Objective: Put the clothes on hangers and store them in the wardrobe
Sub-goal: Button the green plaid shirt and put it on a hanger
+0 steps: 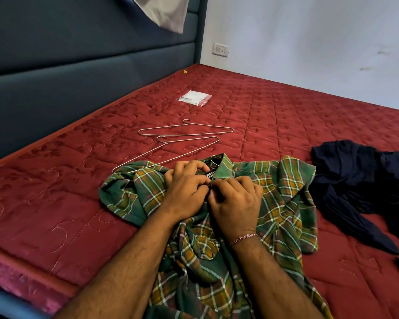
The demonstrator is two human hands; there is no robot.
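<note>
A red quilted mattress [274, 116] carries everything, with a dark blue padded headboard [79, 54] along its left edge. A green plaid shirt [283, 203] lies crumpled at the near edge, a navy garment [355, 180] heaped just beside it toward the right edge. Both hands meet at the shirt's collar — the left hand [186, 187] and the right hand [236, 203] each with fingers curled, pinching the fabric at the placket — while two wire hangers [184, 132] lie beyond, the nearer one touching the shirt, and a small plastic packet [194, 99] rests farther back.

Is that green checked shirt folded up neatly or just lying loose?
Loose. The green plaid shirt lies rumpled on the red mattress; both hands grip its collar.
</note>
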